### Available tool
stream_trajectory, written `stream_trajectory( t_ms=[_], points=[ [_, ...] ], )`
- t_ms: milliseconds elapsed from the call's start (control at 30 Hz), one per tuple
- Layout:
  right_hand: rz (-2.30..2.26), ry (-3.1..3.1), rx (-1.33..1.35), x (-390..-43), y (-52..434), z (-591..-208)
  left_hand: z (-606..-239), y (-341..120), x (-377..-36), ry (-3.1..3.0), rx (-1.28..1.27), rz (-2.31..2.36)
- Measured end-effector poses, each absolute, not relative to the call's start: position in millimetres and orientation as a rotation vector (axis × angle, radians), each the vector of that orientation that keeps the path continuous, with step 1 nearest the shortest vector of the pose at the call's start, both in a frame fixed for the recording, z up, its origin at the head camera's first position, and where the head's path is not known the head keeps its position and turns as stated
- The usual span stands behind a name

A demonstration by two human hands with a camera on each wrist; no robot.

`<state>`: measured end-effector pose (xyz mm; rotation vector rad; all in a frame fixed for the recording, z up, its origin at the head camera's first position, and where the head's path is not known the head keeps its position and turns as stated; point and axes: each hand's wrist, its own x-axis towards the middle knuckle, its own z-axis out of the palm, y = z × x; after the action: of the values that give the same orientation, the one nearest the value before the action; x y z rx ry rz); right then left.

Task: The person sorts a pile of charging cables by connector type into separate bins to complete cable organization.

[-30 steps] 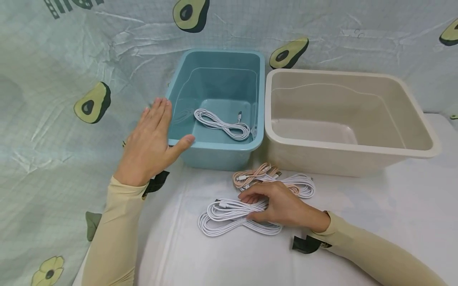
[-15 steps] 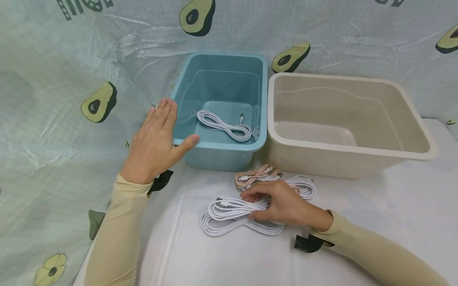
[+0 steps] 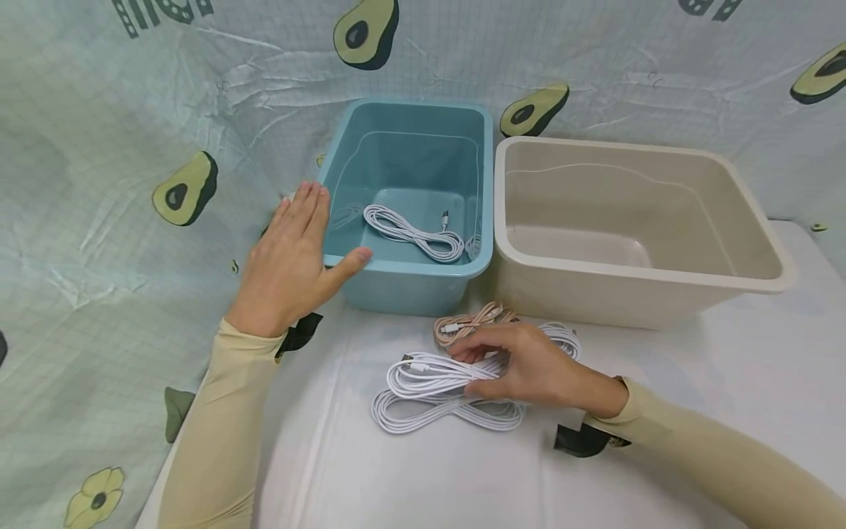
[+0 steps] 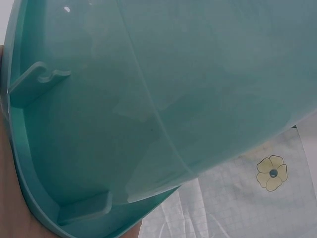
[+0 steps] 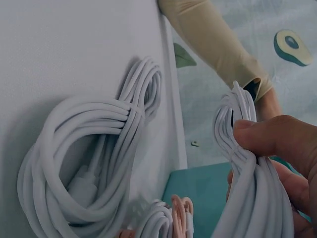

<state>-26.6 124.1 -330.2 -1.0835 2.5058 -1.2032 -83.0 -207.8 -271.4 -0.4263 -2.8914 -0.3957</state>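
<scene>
My left hand (image 3: 317, 239) lies flat against the left side of the blue bin (image 3: 410, 273), with the thumb on its front rim. In the left wrist view the blue bin's wall (image 4: 173, 99) fills the frame. A coiled white cable (image 3: 410, 234) lies inside the bin. My right hand (image 3: 465, 369) pinches a white cable bundle (image 3: 426, 373) just above the table, also seen as the held bundle (image 5: 247, 168). A second white bundle (image 3: 436, 416) lies under it on the table, and shows as the lying bundle (image 5: 89, 158).
A pink cable (image 3: 465, 323) and another white cable (image 3: 565, 339) lie in front of the bins. An empty beige bin (image 3: 634, 275) stands right of the blue one. The white table (image 3: 694, 382) is backed by an avocado-print cloth (image 3: 132, 147).
My right hand has closed on the upper white bundle and raised it slightly off the lower one. The left hand has stayed against the blue bin.
</scene>
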Motion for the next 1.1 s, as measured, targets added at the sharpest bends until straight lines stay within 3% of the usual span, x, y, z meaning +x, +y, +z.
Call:
stream_trajectory(
  t_ms=[1100],
  points=[
    [-1.227,2.437,-1.173,-34.4,142.7,-288.6,-270.8,-207.6,-83.5,-2.896,-0.425,-0.396]
  ],
)
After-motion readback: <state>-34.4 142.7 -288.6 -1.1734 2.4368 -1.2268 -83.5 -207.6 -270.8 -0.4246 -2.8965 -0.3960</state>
